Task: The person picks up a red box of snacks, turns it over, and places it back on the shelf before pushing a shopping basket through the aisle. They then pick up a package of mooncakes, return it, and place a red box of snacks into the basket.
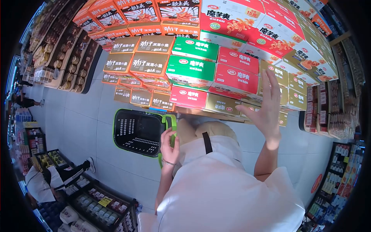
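My left hand (170, 146) is closed on the green handle (171, 121) of a black shopping basket (143, 129), which hangs at my left side with nothing visible inside. My right hand (269, 108) is raised, empty, its fingers spread. It overlaps the gold snack boxes (223, 104) and red snack boxes (236, 78) at the front of a stacked display. To their left are green boxes (191, 69) and brown boxes (148, 63).
Orange boxes (137, 11) and larger white-and-red cartons (230, 23) rise behind the front rows. Shelves of packaged goods (63, 62) line the left, with more racks (336, 104) at right. Another person (42, 183) is at lower left, near a low display (100, 205). Grey tiles (116, 170) cover the floor.
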The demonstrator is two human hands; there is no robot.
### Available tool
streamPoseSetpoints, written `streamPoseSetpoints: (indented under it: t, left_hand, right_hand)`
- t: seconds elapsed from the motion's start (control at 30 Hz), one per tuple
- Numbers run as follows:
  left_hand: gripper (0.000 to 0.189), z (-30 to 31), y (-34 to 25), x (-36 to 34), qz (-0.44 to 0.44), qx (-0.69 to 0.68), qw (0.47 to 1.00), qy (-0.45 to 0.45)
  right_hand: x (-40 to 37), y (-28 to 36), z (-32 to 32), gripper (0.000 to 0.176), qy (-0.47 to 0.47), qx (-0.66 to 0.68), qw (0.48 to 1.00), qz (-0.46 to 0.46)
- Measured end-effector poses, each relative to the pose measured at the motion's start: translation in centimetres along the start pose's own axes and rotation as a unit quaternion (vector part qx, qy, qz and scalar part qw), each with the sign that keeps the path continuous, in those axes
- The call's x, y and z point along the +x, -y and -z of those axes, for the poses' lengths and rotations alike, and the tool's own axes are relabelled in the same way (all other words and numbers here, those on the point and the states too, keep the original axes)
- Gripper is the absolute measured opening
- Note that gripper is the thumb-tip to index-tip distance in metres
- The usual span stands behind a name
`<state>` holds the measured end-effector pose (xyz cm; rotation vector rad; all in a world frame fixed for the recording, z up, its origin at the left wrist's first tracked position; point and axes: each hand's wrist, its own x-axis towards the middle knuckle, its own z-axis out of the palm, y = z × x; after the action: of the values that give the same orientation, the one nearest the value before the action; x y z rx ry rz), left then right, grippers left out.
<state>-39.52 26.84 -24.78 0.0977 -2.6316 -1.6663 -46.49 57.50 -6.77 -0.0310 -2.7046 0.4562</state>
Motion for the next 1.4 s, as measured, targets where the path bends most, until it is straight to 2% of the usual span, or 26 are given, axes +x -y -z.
streamPoseSetpoints:
  t: [0.07, 0.1, 0.17, 0.27, 0.37, 0.43, 0.57, 0.67, 0.73, 0.77, 0.87, 0.93, 1.07, 1.13, 1.17, 1.2, 1.27, 1.4]
  left_hand:
    - [0.025, 0.0, -0.8, 0.4, 0.023, 0.006, 0.999, 0.03]
    - [0.029, 0.1, -0.8, 0.7, 0.005, 0.031, 0.998, 0.045]
    - [0.031, 0.2, -1.0, 1.2, -0.006, 0.058, 0.997, 0.046]
    - [0.036, 0.6, -1.3, 1.9, -0.03, 0.108, 0.993, 0.049]
    - [0.036, 1.0, -1.4, 2.7, -0.045, 0.156, 0.984, 0.075]
    - [0.037, 1.3, -1.6, 3.4, -0.018, 0.197, 0.974, 0.109]
    - [0.034, 1.0, -1.4, 4.6, -0.05, 0.224, 0.97, 0.084]
    - [0.038, 0.7, -1.6, 5.3, -0.065, 0.242, 0.963, 0.097]
    - [0.04, 0.6, -2.1, 5.9, -0.159, 0.248, 0.954, 0.056]
    - [0.04, 0.6, -2.7, 6.2, -0.158, 0.248, 0.954, 0.056]
    - [0.037, 0.3, -4.5, 7.5, -0.162, 0.171, 0.972, 0.018]
    - [0.042, 0.0, -5.2, 8.5, -0.198, 0.128, 0.972, -0.002]
    - [0.045, -1.3, -6.8, 10.6, -0.199, 0.086, 0.976, 0.018]
    - [0.05, -2.6, -6.7, 11.8, -0.183, 0.001, 0.983, 0.027]
    - [0.055, -3.6, -6.4, 12.4, -0.085, -0.155, 0.981, 0.076]
    - [0.055, -4.1, -6.8, 12.9, -0.084, -0.155, 0.981, 0.076]
    - [0.059, -4.9, -7.5, 13.8, 0.017, -0.409, 0.909, 0.072]
    - [0.062, -4.9, -7.5, 13.8, 0.033, -0.419, 0.903, 0.089]
  right_hand:
    - [1.4, 2.8, -0.6, 0.095, 0.004, 0.053, 0.996, 0.068]
    - [2.0, 3.7, -1.7, 0.095, 0.003, 0.056, 0.996, 0.073]
    - [3.3, 5.1, -4.6, 0.087, 0.022, 0.067, 0.985, 0.158]
    - [5.3, 6.6, -7.9, 0.079, 0.012, 0.046, 0.98, 0.193]
    - [6.7, 7.1, -9.7, 0.076, 0.029, 0.058, 0.981, 0.184]
    - [7.1, 7.2, -10.7, 0.076, 0.027, 0.042, 0.98, 0.191]
    - [7.2, 7.2, -11.9, 0.074, 0.007, 0.001, 0.98, 0.199]
    - [7.1, 7.0, -12.3, 0.073, 0.016, -0.013, 0.982, 0.19]
    - [7.1, 6.7, -12.7, 0.072, 0.011, -0.014, 0.981, 0.195]
    - [7.1, 6.6, -12.7, 0.071, 0.006, -0.015, 0.98, 0.198]
    - [7.2, 6.8, -12.4, 0.067, -0.002, -0.009, 0.979, 0.204]
    - [7.3, 6.8, -12.6, 0.067, -0.005, -0.011, 0.979, 0.205]
    - [7.4, 6.7, -12.9, 0.066, -0.014, -0.016, 0.979, 0.205]
    - [7.3, 6.7, -13.1, 0.065, -0.02, -0.012, 0.979, 0.202]
    - [7.3, 6.7, -13.1, 0.065, -0.028, -0.009, 0.979, 0.199]
    - [7.3, 6.7, -13.0, 0.065, -0.027, -0.009, 0.98, 0.199]
    - [7.3, 6.7, -12.7, 0.064, -0.044, -0.055, 0.974, 0.214]
    - [7.2, 6.6, -13.1, 0.065, -0.041, -0.047, 0.975, 0.212]
